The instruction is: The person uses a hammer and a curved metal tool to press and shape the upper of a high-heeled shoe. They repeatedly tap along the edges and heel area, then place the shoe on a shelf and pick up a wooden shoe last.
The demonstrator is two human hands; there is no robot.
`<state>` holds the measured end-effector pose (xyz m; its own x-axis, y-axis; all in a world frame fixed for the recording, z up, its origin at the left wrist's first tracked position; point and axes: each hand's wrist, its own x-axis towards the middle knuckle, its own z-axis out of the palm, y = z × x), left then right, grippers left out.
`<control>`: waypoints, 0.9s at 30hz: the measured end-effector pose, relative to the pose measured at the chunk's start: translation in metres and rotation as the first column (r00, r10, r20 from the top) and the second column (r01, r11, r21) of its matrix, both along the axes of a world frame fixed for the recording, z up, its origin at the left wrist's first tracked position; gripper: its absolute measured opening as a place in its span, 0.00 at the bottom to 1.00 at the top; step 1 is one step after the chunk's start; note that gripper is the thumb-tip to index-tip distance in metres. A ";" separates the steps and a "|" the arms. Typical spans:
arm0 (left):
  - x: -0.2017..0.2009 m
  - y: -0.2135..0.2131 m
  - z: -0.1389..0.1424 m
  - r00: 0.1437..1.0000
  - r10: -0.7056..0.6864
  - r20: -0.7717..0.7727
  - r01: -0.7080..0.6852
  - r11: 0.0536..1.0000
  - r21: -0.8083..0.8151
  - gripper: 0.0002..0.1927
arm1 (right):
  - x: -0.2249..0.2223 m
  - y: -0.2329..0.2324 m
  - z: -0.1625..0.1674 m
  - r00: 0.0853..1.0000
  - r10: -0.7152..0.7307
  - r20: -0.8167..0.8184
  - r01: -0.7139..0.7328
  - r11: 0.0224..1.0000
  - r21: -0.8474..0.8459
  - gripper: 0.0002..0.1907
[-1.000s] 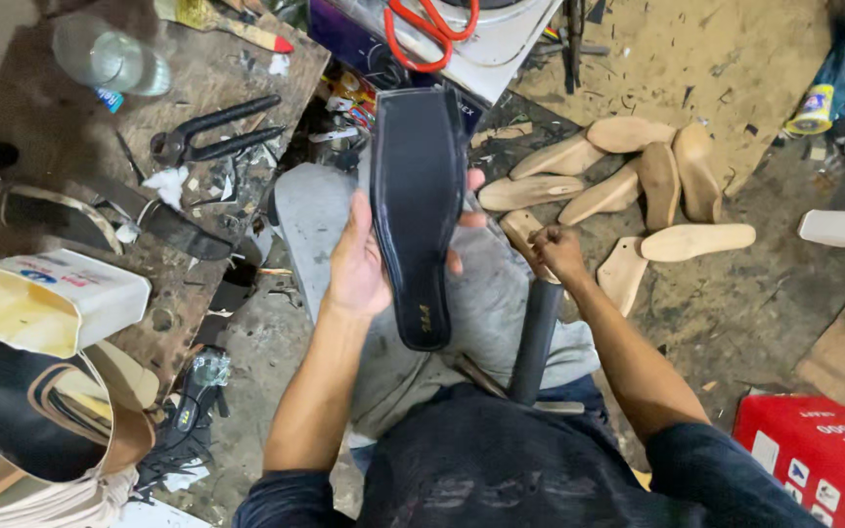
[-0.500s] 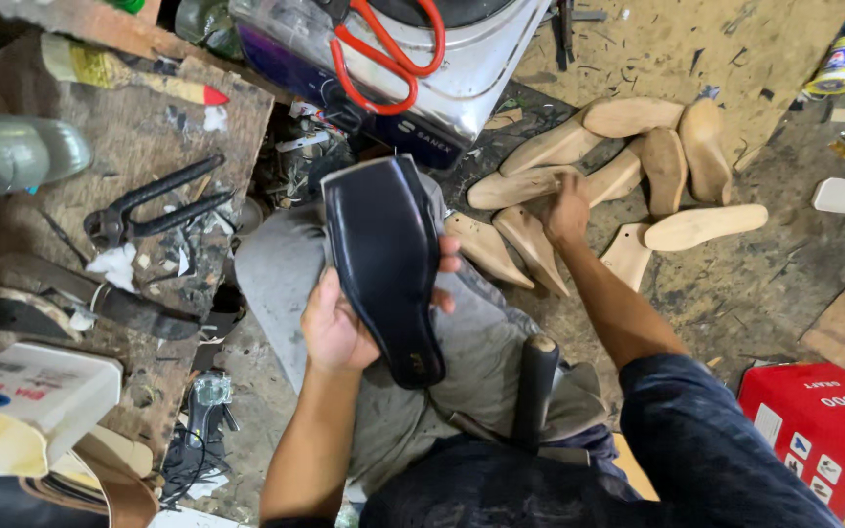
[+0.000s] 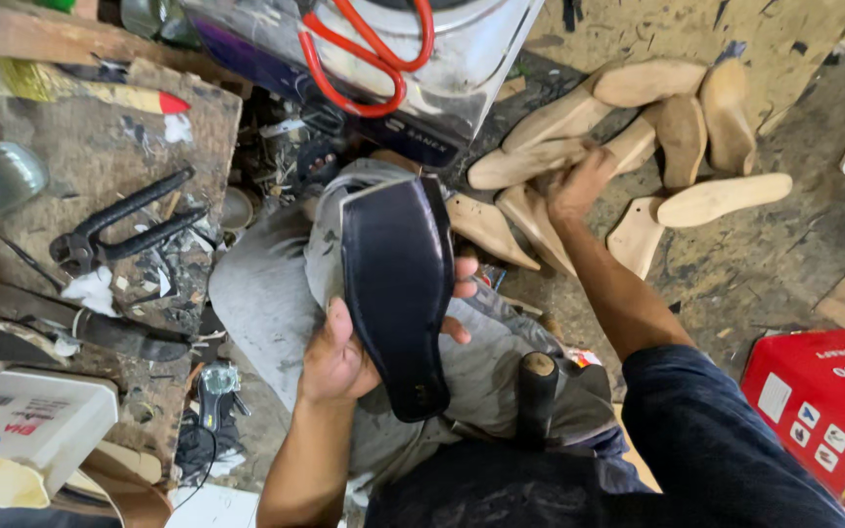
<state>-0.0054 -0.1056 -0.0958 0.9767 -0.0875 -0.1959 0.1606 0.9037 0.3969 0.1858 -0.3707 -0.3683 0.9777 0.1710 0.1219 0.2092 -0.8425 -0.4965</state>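
Note:
My left hand (image 3: 344,352) grips a black sandal (image 3: 395,284) from behind, holding it upright over my lap with its black insole facing me. My right hand (image 3: 579,186) stretches out to the floor and rests on a pile of pale wooden shoe lasts (image 3: 638,127), fingers spread over one of them; whether it grips a last I cannot tell. A dark handle with a wooden end (image 3: 537,391) stands up between my knees.
A worn workbench (image 3: 61,137) at left carries black pincers (image 3: 124,230), a glue tube and a white tin (image 3: 26,440). Red-handled scissors (image 3: 364,54) lie on a metal machine ahead. A red box (image 3: 823,411) sits on the floor at right.
My right hand left the handle between my knees and reached forward to the pile of lasts. The left hand kept hold of the sandal, and my head moved closer.

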 end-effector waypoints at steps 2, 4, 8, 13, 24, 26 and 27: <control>0.001 -0.001 0.001 1.000 -0.002 -0.002 0.002 0.999 -0.036 0.48 | -0.016 -0.020 -0.006 0.952 -0.305 -0.030 0.301 0.949 -0.097 0.27; 0.000 -0.002 0.002 1.000 0.014 -0.006 -0.014 1.000 -0.028 0.48 | -0.033 -0.040 -0.009 0.963 -0.204 -0.178 0.209 0.978 0.012 0.28; 0.000 -0.004 0.002 1.000 0.030 -0.007 -0.030 0.998 -0.059 0.47 | -0.062 -0.057 -0.010 0.849 -0.096 -0.519 0.008 0.985 -0.170 0.27; 0.001 -0.004 0.000 0.999 0.034 -0.004 -0.034 0.998 -0.053 0.46 | -0.080 -0.034 -0.010 0.854 0.080 -0.514 -0.233 0.942 -0.241 0.50; 0.001 0.000 0.004 0.999 0.033 0.004 -0.032 0.997 -0.069 0.45 | -0.079 -0.090 0.012 0.978 -0.091 0.190 0.190 0.766 -0.614 0.43; 0.002 0.001 0.004 0.999 0.031 0.012 -0.029 0.996 -0.090 0.44 | -0.083 -0.124 0.015 0.903 -0.407 -0.140 0.251 0.762 -0.598 0.35; 0.002 0.001 0.003 0.999 0.025 0.020 -0.023 0.994 -0.106 0.44 | -0.082 -0.138 0.016 0.852 -0.378 -0.363 0.103 0.800 -0.591 0.32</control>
<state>-0.0035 -0.1049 -0.0924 0.9826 -0.0829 -0.1661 0.1306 0.9444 0.3016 0.1039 -0.5087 -0.3525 0.9131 -0.1758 -0.3679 -0.1637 -0.9844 0.0641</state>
